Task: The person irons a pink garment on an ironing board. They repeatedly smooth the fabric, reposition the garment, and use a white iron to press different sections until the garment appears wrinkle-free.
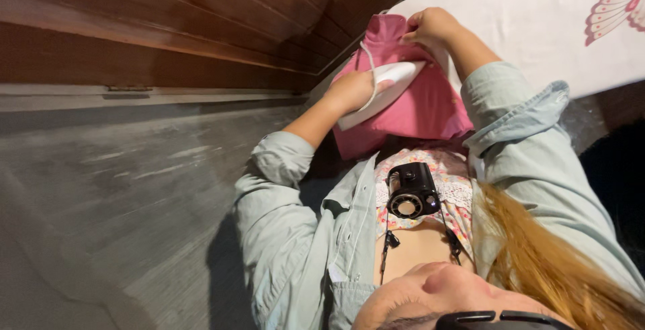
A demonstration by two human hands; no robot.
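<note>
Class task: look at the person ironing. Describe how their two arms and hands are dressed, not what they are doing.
Both arms wear a pale blue-green button shirt with sleeves rolled to the elbow, forearms bare. The left hand and right hand are bare: no gloves, and no rings or watch visible.

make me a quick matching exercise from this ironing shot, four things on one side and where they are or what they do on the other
Things:
1. white iron
2. pink garment
3. left hand
4. right hand

Places or states:
A. pinches the garment's top edge
B. lies on the white board cover
C. grips the iron
D. rests on the pink cloth

Pairs: 1-D, 2-B, 3-C, 4-A
</note>
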